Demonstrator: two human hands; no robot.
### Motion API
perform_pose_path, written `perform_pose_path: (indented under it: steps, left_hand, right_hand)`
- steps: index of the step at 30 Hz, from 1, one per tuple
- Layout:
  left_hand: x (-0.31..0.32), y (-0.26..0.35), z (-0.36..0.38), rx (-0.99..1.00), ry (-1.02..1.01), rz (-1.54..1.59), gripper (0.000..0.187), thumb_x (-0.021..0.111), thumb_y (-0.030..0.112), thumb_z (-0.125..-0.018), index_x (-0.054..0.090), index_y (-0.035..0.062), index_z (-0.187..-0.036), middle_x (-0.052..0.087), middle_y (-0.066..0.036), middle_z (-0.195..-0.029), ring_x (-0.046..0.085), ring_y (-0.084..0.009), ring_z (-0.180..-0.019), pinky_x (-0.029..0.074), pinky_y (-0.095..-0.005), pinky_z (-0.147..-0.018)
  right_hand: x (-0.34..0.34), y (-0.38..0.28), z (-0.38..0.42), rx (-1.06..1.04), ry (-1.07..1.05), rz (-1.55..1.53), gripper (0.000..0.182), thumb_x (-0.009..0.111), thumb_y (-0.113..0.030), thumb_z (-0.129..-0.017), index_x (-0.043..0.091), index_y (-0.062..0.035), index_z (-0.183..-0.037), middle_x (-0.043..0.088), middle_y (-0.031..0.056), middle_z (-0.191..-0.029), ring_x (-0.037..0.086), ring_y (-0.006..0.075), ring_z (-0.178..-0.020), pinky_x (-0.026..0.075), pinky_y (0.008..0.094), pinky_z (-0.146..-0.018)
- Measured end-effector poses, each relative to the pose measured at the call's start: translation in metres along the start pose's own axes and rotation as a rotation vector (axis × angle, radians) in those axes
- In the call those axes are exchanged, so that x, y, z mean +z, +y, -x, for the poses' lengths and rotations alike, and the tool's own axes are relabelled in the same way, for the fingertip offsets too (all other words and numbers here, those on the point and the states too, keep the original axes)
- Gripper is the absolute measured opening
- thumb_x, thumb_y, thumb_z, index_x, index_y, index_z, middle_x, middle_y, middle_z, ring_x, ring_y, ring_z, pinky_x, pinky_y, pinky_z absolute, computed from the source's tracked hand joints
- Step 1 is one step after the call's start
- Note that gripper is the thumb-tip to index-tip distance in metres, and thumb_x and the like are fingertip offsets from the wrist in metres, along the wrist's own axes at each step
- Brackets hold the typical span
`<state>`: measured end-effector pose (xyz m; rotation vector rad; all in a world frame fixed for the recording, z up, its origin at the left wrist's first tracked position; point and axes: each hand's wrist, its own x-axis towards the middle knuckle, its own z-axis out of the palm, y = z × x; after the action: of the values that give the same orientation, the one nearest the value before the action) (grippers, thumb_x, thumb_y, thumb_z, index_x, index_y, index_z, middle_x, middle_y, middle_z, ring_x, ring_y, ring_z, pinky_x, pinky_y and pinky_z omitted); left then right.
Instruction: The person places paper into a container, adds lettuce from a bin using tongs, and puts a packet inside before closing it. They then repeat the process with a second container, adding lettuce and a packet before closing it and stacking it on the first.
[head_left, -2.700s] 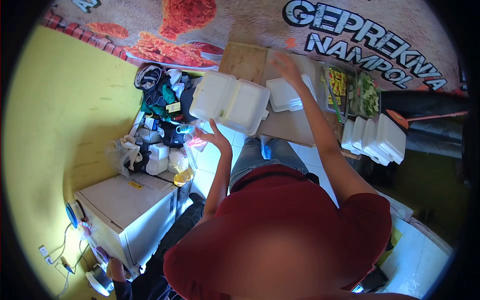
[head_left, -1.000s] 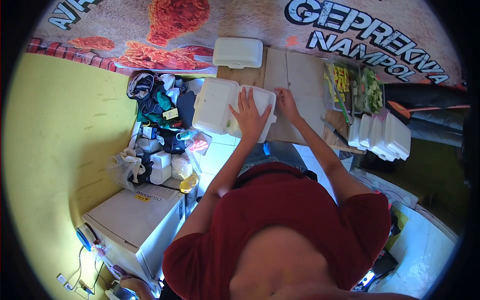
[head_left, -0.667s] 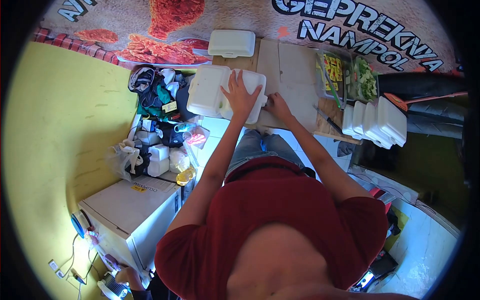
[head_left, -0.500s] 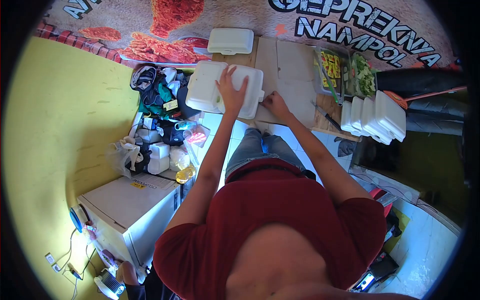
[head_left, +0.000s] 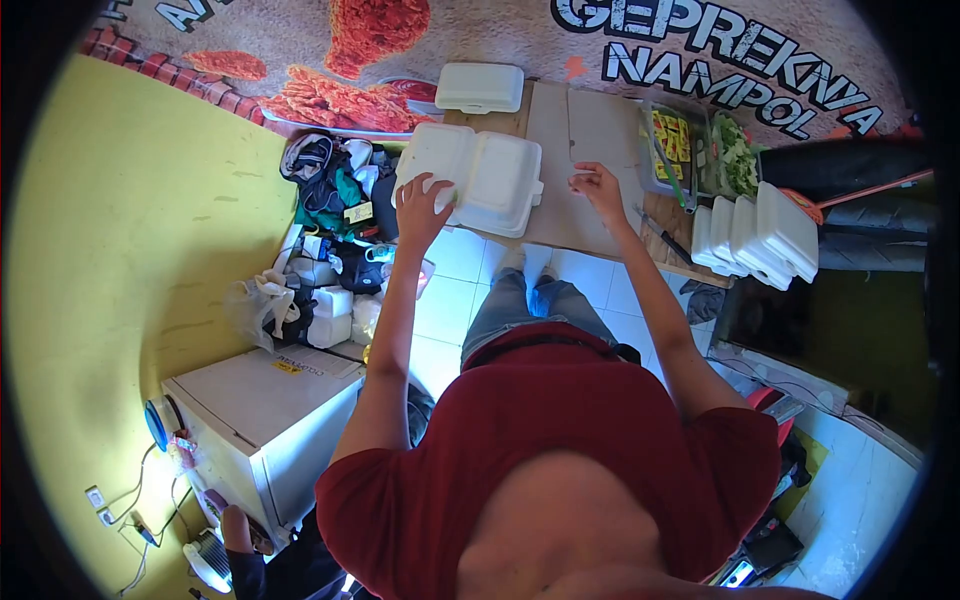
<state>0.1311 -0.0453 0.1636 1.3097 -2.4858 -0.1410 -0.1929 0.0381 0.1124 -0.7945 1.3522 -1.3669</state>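
Observation:
A white foam takeaway box (head_left: 503, 175) lies on the table in front of me, its two halves side by side and its tab pointing right. My left hand (head_left: 424, 212) is over the near part of the left half, fingers spread and bent, holding nothing. To the right of the box, my right hand (head_left: 600, 190) hovers above the brown cardboard (head_left: 562, 212). Its fingers are loosely bent and apart, with nothing in them.
A closed foam box (head_left: 479, 88) stands at the back by the wall. On the right are a knife (head_left: 664, 236), a tub of yellow sachets (head_left: 671, 142), a container of lettuce (head_left: 737, 160) and a row of foam boxes (head_left: 775, 232). Bags and clothes (head_left: 335, 190) pile up at left.
My left hand has moved left, off the right half of the box to the left half. My right hand has lifted away from the box's tab, rightward, and its fingers have opened.

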Motion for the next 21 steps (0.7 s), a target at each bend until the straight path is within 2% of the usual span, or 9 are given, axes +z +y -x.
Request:
perform_pose_path:
  steps: [5, 11, 14, 17, 21]
  left_hand:
    - [0.007, -0.003, -0.012, 0.104, -0.055, -0.073, 0.017, 0.067, 0.023, -0.071, 0.062, 0.0203, -0.087, 0.052, -0.004, -0.113, 0.043, -0.0223, -0.113, 0.025, -0.0464, -0.101]
    - [0.015, -0.014, -0.015, 0.196, -0.071, -0.105, 0.009, 0.065, 0.02, -0.071, 0.064, 0.0166, -0.079, 0.053, -0.004, -0.112, 0.044, -0.0195, -0.113, 0.026, -0.0462, -0.101]
    - [0.012, -0.017, -0.014, 0.074, -0.026, -0.038, 0.008, 0.065, 0.022, -0.072, 0.064, 0.0168, -0.079, 0.053, -0.003, -0.111, 0.044, -0.0184, -0.113, 0.026, -0.0471, -0.101]
    - [0.0, -0.015, -0.013, -0.01, -0.017, 0.01, 0.017, 0.066, 0.029, -0.073, 0.064, 0.0186, -0.087, 0.052, -0.003, -0.116, 0.042, -0.0228, -0.117, 0.025, -0.0474, -0.101]
    - [0.005, -0.012, -0.012, 0.111, -0.002, -0.041, 0.021, 0.067, 0.028, -0.072, 0.062, 0.0198, -0.091, 0.048, -0.006, -0.122, 0.035, -0.025, -0.124, 0.017, -0.0522, -0.105]
  right_hand:
    - [0.023, -0.021, -0.002, -0.001, -0.11, 0.031, 0.028, 0.063, -0.01, -0.082, 0.053, 0.0003, -0.106, 0.061, 0.0071, -0.087, 0.06, 0.0141, -0.079, 0.05, 0.0259, -0.074]
    - [0.05, -0.036, 0.002, 0.038, -0.173, 0.035, 0.026, 0.059, -0.013, -0.084, 0.054, 0.0001, -0.107, 0.061, 0.0076, -0.089, 0.061, 0.0132, -0.08, 0.05, 0.0262, -0.074]
    - [0.055, -0.035, 0.004, 0.05, -0.199, 0.033, 0.025, 0.058, -0.014, -0.086, 0.055, -0.0009, -0.107, 0.061, 0.0078, -0.09, 0.061, 0.0131, -0.08, 0.05, 0.0259, -0.072]
    - [0.061, -0.037, 0.009, 0.042, -0.22, 0.033, 0.024, 0.057, -0.014, -0.086, 0.055, -0.0018, -0.107, 0.061, 0.0075, -0.09, 0.061, 0.0135, -0.08, 0.05, 0.0256, -0.072]
    - [0.065, -0.03, 0.01, 0.072, -0.228, 0.059, 0.024, 0.056, -0.014, -0.086, 0.055, -0.0019, -0.107, 0.061, 0.007, -0.089, 0.061, 0.0131, -0.079, 0.05, 0.0248, -0.071]
